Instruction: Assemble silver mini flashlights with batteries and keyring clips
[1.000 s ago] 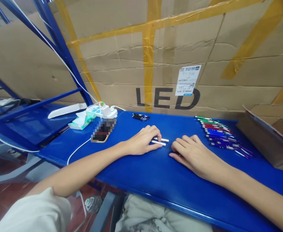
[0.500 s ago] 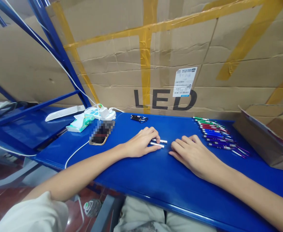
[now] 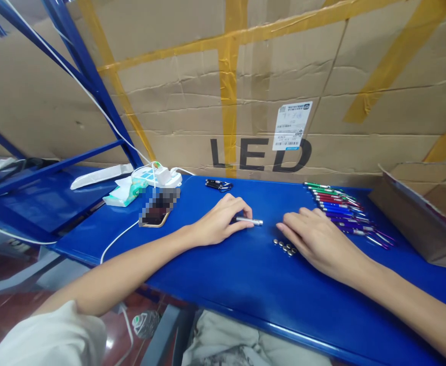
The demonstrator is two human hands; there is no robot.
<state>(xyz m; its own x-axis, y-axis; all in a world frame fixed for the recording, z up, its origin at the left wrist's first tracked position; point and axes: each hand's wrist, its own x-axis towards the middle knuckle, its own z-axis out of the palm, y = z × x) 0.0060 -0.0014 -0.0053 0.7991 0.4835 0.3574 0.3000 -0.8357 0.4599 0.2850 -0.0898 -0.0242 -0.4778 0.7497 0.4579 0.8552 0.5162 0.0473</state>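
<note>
On the blue table, my left hand (image 3: 226,221) is closed, with thumb and fingertips on a slim silver metal tube (image 3: 250,221) that points to the right. Part of the tube is hidden under the fingers. My right hand (image 3: 314,236) is to the right, its fingers curled together, and whatever they may hold is out of sight. Several small shiny button cells (image 3: 285,247) lie loose beside its thumb. Beyond the right hand is a row of coloured metallic pens (image 3: 337,203) in green, red, blue and purple.
Small black clip-like items (image 3: 218,185) lie at the back. To the left are a phone (image 3: 156,211), a tissue pack (image 3: 126,193) and a white power strip (image 3: 160,177). An open cardboard box (image 3: 413,218) stands at right. A large taped carton (image 3: 177,112) walls off the back.
Several button cells now show on the table beside my right hand, which has shifted slightly right. Two silver tubes showed at my left hand before; one shows now.
</note>
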